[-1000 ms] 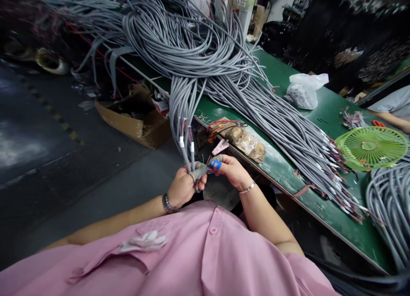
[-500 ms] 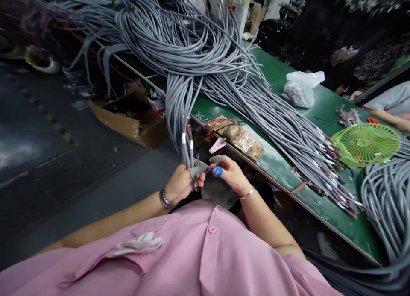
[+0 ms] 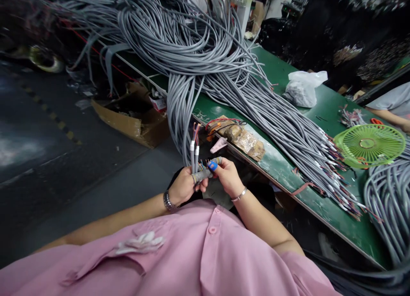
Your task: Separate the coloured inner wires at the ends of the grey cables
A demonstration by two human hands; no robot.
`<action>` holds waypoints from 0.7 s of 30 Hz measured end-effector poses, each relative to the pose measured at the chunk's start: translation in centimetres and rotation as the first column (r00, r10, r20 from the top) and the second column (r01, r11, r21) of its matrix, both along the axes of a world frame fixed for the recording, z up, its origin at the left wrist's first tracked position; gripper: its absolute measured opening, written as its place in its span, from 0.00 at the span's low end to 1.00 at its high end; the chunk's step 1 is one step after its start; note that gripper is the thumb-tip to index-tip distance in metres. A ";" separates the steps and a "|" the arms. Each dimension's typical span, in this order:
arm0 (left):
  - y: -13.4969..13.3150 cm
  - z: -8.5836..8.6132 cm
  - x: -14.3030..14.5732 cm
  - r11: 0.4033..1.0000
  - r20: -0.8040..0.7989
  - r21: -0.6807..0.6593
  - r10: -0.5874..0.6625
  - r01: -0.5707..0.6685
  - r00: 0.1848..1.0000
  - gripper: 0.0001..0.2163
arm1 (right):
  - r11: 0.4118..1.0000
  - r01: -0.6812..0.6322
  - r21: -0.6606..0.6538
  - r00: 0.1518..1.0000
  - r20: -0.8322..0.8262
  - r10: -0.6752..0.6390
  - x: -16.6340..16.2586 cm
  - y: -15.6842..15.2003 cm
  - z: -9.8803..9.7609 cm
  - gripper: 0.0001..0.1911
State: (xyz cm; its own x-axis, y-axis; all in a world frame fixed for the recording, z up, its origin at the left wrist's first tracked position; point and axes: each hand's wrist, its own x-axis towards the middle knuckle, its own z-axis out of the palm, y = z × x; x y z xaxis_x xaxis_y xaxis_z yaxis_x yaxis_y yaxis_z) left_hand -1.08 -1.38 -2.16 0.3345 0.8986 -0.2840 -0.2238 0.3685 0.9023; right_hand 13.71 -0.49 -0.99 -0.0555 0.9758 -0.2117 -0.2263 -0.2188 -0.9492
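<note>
My left hand (image 3: 183, 186), with a watch on its wrist and grey tape on a finger, is closed around the ends of a few grey cables (image 3: 193, 153) that stand upright with white sleeves and bared coloured wires. My right hand (image 3: 226, 175), its fingertips wrapped in blue and grey tape, pinches the fine coloured wires right beside the left fingers. Both hands are held in front of my pink shirt, just off the near edge of the green table (image 3: 323, 210). A large heap of grey cables (image 3: 205, 57) hangs over that edge.
On the table lie a long bundle of stripped cables (image 3: 297, 142), a green fan guard (image 3: 370, 144), a white plastic bag (image 3: 303, 89) and a taped block (image 3: 243, 140). An open cardboard box (image 3: 131, 118) sits on the floor at left. Another person's arm (image 3: 390, 116) rests far right.
My right hand has come back in against the left one and pinches the wire ends again. The held cable ends have shifted slightly right and stand higher.
</note>
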 end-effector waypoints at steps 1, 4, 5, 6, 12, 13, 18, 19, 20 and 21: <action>0.0 0.0 0.0 0.999 0.036 -0.029 0.043 -0.042 0.998 0.11 | 1.000 0.029 -0.001 1.000 -0.002 -0.029 -0.1 0.0 -0.1 0.15; 0.2 0.0 0.0 0.989 0.095 -0.081 0.132 -0.125 0.987 0.10 | 0.997 0.083 0.002 0.997 -0.003 -0.083 -0.4 -0.2 -0.5 0.15; 0.2 0.1 0.0 0.986 0.104 -0.088 0.152 -0.143 0.983 0.10 | 0.996 0.092 0.002 0.996 -0.002 -0.092 -0.5 -0.3 -0.5 0.15; 0.2 0.1 0.0 0.982 0.113 -0.092 0.173 -0.163 0.979 0.10 | 0.995 0.099 0.003 0.995 0.000 -0.099 -0.7 -0.3 -0.6 0.15; 0.4 0.3 0.0 0.957 0.147 -0.123 0.280 -0.264 0.949 0.10 | 0.996 0.087 -0.011 0.996 -0.036 -0.087 -0.9 -0.5 -1.1 0.17; 0.5 0.4 -0.1 0.955 0.147 -0.128 0.284 -0.266 0.948 0.10 | 0.997 0.074 -0.018 0.996 -0.056 -0.075 -0.8 -0.5 -1.2 0.17; 0.3 0.4 -0.3 0.966 0.103 -0.092 0.252 -0.243 0.962 0.10 | 0.998 -0.038 -0.042 0.996 -0.087 0.034 -0.1 -0.2 -0.6 0.17; 0.2 0.4 -0.3 0.972 0.076 -0.066 0.232 -0.227 0.970 0.10 | 0.997 -0.067 -0.026 0.996 -0.055 0.066 0.0 -0.1 -0.4 0.17; 0.1 0.4 -0.3 0.977 0.044 -0.038 0.211 -0.209 0.976 0.10 | 0.995 -0.097 0.000 0.995 -0.012 0.097 0.1 0.0 -0.1 0.18; 0.0 0.4 -0.2 0.981 0.011 -0.010 0.194 -0.193 0.981 0.10 | 0.992 -0.123 0.033 0.992 0.041 0.121 0.1 0.2 0.2 0.18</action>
State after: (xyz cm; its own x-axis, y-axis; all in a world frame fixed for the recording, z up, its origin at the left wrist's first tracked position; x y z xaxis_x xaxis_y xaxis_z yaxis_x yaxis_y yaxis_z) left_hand -1.31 -1.37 -1.76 0.1580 0.9440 -0.2896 -0.3027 0.3255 0.8958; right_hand 13.77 -0.33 -0.76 -0.1669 0.9691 -0.1818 -0.1627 -0.2089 -0.9643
